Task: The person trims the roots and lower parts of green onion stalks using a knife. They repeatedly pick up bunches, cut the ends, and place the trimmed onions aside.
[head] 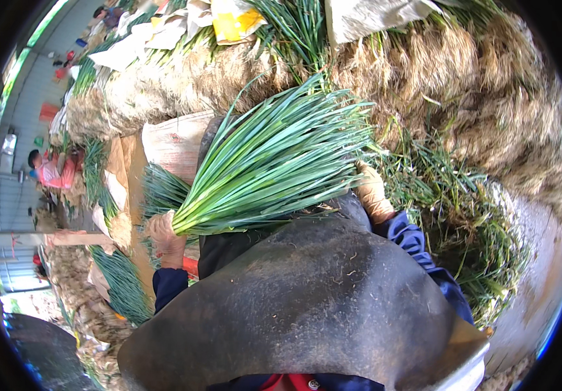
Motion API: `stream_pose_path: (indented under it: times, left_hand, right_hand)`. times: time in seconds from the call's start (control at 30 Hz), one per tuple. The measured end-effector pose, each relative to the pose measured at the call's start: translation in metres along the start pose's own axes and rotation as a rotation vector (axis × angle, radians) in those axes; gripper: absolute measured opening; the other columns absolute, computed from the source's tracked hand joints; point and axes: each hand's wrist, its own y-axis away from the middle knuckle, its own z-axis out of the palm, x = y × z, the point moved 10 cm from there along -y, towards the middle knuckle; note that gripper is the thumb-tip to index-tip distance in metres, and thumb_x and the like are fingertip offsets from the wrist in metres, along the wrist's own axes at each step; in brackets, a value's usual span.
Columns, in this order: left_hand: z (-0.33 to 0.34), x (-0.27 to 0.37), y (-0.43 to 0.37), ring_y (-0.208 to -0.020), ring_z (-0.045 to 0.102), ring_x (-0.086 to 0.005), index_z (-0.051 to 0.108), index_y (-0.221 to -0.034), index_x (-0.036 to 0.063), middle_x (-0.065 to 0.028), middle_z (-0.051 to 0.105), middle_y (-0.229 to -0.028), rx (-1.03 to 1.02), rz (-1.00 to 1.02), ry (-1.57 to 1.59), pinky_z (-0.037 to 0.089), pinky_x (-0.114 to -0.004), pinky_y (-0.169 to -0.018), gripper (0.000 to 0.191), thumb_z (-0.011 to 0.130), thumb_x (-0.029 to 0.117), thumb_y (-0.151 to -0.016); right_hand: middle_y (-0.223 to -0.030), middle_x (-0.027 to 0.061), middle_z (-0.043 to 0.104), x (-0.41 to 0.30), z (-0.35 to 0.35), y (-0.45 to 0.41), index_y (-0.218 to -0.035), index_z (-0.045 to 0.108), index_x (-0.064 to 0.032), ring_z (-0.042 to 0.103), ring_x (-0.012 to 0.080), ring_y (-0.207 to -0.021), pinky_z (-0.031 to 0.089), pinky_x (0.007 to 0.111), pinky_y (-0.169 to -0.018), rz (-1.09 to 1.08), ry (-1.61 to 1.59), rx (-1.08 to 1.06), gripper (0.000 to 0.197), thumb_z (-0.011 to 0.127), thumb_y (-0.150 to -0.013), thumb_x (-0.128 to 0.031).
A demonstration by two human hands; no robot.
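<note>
A fanned bunch of long green allium leaves (271, 171) lies across my lap. My left hand (165, 238), in a pale glove, is closed around the narrow, gathered end. At the spread tips is my right hand (374, 193), also gloved. Its fingers are partly hidden by the leaves, so its grip does not show. Beneath the bunch, a dark, worn apron (320, 303) covers my legs. More green leaves (164, 190) lie just beyond my left hand. Close to my right forearm rises a heap of loose leaf trimmings (461, 229).
Stacked bundles with straw-coloured fibrous roots (447, 83) form a wall ahead and to the right. White sacks (168, 34) cover some bundles. A printed sack (176, 144) lies beyond the leaves. A person in pink (56, 168) sits far left, near another green bundle (122, 286).
</note>
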Motion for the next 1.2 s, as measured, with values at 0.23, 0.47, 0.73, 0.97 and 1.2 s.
stream_pose_path:
  times: [0.23, 0.47, 0.73, 0.97, 1.2]
  left_hand:
    - [0.011, 0.005, -0.012, -0.099, 0.063, -0.0261, 0.064, -0.114, 0.0094, -0.0066, 0.066, -0.105, -0.026, -0.045, -0.001, 0.044, -0.045, -0.098, 0.039, 0.069, 0.031, -0.081]
    - [-0.006, 0.004, -0.023, -0.092, 0.063, -0.0271, 0.062, -0.110, 0.0069, -0.0079, 0.064, -0.097, 0.087, 0.039, 0.072, 0.046, -0.046, -0.092, 0.041, 0.070, 0.024, -0.074]
    - [-0.010, 0.003, -0.036, -0.091, 0.062, -0.0264, 0.062, -0.109, 0.0079, -0.0079, 0.064, -0.096, 0.069, 0.067, 0.101, 0.045, -0.044, -0.090, 0.039, 0.068, 0.023, -0.074]
    - [-0.004, -0.017, -0.025, -0.098, 0.062, -0.0264, 0.063, -0.110, 0.0068, -0.0074, 0.064, -0.101, 0.046, 0.027, 0.096, 0.045, -0.045, -0.093, 0.042, 0.070, 0.024, -0.073]
    - [-0.004, -0.015, -0.038, -0.099, 0.062, -0.0281, 0.063, -0.115, 0.0052, -0.0095, 0.064, -0.106, 0.039, 0.078, 0.110, 0.045, -0.046, -0.094, 0.045, 0.070, 0.020, -0.072]
  right_hand:
    - [-0.090, 0.0198, 0.070, 0.064, -0.068, -0.051, -0.102, 0.071, -0.0045, 0.067, 0.0389, -0.085, 0.052, 0.042, -0.076, -0.160, 0.663, 0.016, 0.030, 0.061, -0.090, -0.029]
    - [-0.076, 0.0109, 0.069, -0.131, -0.146, 0.002, -0.124, 0.068, -0.0162, 0.065, 0.0204, -0.062, 0.052, 0.034, -0.059, -0.652, 0.554, 0.575, 0.034, 0.072, -0.091, -0.026]
    - [-0.077, 0.0142, 0.069, -0.121, -0.021, -0.085, -0.098, 0.070, -0.0178, 0.067, 0.0400, -0.074, 0.054, 0.049, -0.072, -0.586, 1.060, 0.177, 0.020, 0.068, -0.088, -0.034]
    - [-0.097, 0.0171, 0.073, 0.222, -0.096, -0.071, -0.106, 0.072, -0.0051, 0.071, 0.0323, -0.088, 0.055, 0.041, -0.079, 0.019, 1.039, -0.319, 0.023, 0.065, -0.089, -0.018]
    - [-0.088, 0.0056, 0.070, -0.021, -0.148, -0.021, -0.107, 0.071, 0.0008, 0.062, 0.0141, -0.079, 0.049, 0.028, -0.071, -0.188, 0.057, 0.487, 0.031, 0.068, -0.095, -0.028]
